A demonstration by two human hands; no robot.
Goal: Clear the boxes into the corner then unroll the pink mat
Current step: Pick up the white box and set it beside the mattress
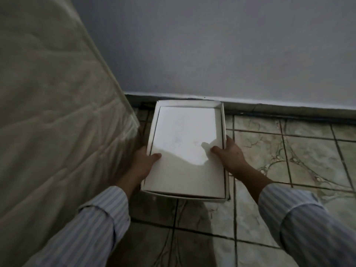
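White cardboard fills the middle of the view: a shallow, open-topped white box (185, 151) with low upright walls, its pale inner floor catching the light at the far end and shaded at the near end. Both hands are on it. Left hand (143, 160) grips the left wall at about 9 o'clock of the box, thumb hooked over the rim onto the inner floor, the other fingers hidden outside and below. Right hand (230, 154) matches it at 3 o'clock, thumb lying inside, fingers wrapped around the outer wall. Striped shirt sleeves (100, 224) cover both forearms up to the wrists.

Far end of the box sits right against the dark skirting (279, 109) at the foot of the grey-blue wall (212, 45), at 12 o'clock. Whether the near end rests flat on the floor or is lifted a little, I cannot tell; a shadow lies under it. Off at 9 o'clock, a quilted cream mattress (48, 112) stands tilted against the wall, its lower corner just beside the box's left side. So the box is tucked into the corner formed by mattress and wall. Underneath, marbled beige floor tiles (298, 160) with dark grout lines spread out toward 3 o'clock.
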